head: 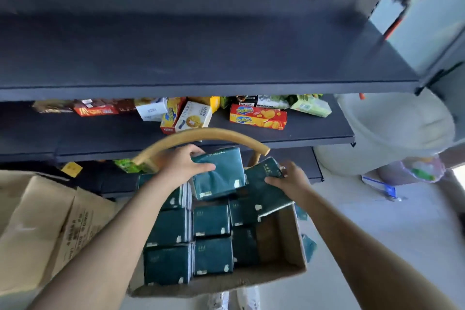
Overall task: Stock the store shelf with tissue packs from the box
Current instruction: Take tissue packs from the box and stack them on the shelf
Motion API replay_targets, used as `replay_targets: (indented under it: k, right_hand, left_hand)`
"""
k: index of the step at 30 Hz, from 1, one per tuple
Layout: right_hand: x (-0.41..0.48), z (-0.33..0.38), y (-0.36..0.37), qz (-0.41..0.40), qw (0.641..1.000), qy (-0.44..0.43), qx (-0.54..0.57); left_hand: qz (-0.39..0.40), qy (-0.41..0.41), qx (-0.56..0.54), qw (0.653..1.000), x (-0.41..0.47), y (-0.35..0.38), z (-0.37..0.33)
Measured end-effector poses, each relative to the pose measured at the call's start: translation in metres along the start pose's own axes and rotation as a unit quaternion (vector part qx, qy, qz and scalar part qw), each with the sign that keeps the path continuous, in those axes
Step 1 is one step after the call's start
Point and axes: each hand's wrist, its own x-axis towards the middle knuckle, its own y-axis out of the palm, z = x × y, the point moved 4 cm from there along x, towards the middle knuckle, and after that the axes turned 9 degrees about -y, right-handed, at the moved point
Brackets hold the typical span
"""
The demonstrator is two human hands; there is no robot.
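An open cardboard box (284, 249) sits below me, filled with several dark green tissue packs (211, 220). My left hand (182, 161) grips one tissue pack (221, 178) lifted above the box. My right hand (293, 178) holds a second tissue pack (264, 191), tilted at the box's far right. The dark grey shelf (201, 58) above the box is bare on its wide top board.
A lower shelf board (314, 133) carries biscuit and snack boxes (258, 117). A curved wooden chair back (201, 134) arches just beyond my hands. Another cardboard box (42, 229) stands at left. A white tub (392, 131) and a bag (415, 168) lie on the floor at right.
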Motion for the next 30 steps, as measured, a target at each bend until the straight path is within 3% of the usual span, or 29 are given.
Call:
replay_targets:
  k: [9,15,22,30]
  right_hand:
    - [-0.016,0.152,-0.116,-0.093,0.981,-0.17,0.003]
    - [-0.048,0.245,-0.19,-0.121,0.957,-0.26,0.046]
    - [-0.06,0.316,-0.251,-0.13,0.93,-0.339,0.066]
    - [-0.026,0.371,-0.29,-0.113,0.916,-0.38,0.066]
  left_hand:
    - [-0.092,0.109,-0.094,0.985,-0.064,-0.131,-0.111]
    - [-0.078,0.171,-0.162,0.969,-0.11,-0.195,-0.175]
    - [-0.112,0.235,-0.208,0.943,-0.136,-0.242,-0.226]
    - [-0.187,0.248,-0.207,0.928,-0.14,-0.269,-0.264]
